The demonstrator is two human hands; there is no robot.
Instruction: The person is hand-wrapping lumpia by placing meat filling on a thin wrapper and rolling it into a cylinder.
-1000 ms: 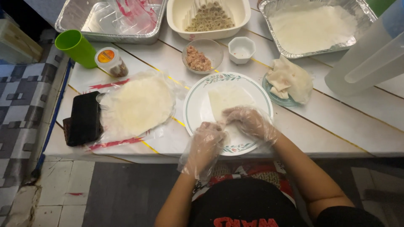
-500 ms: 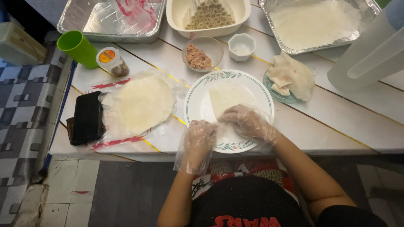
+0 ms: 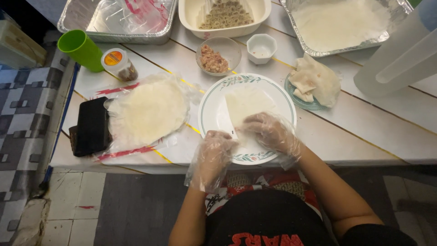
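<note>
- head cam looking straight down on a white plank tabletop (image 3: 364, 136), both hands in thin clear plastic gloves.
- thin pale wrapper (image 3: 246, 107) lies flat on a white plate (image 3: 209, 114) with a floral rim, plate at the near edge of the tabletop, centre of view.
- right hand (image 3: 269, 132) is on the near end of the wrapper, fingers curled down and pinching its edge.
- left hand (image 3: 214, 150) sits at the plate's near-left rim, fingers bent toward the wrapper's near corner; from here i cannot tell if it actually grips anything.
- left of the plate: round stack of wrappers (image 3: 148, 111) in an opened plastic bag, touching a black wallet-like thing (image 3: 91, 125) further left.
- behind the plate: small glass bowl of minced filling (image 3: 217, 54), small white cup (image 3: 261, 47) just beside it.
- right of the plate: torn wrapper pieces on a small green-rimmed saucer (image 3: 314, 82).
- far row: foil tray with plastic (image 3: 118, 18), white dish of finished rolls (image 3: 225, 16), foil tray lined with a pale sheet (image 3: 341, 23).
- far left: green cup (image 3: 81, 49), small jar with orange lid (image 3: 118, 64).
</note>
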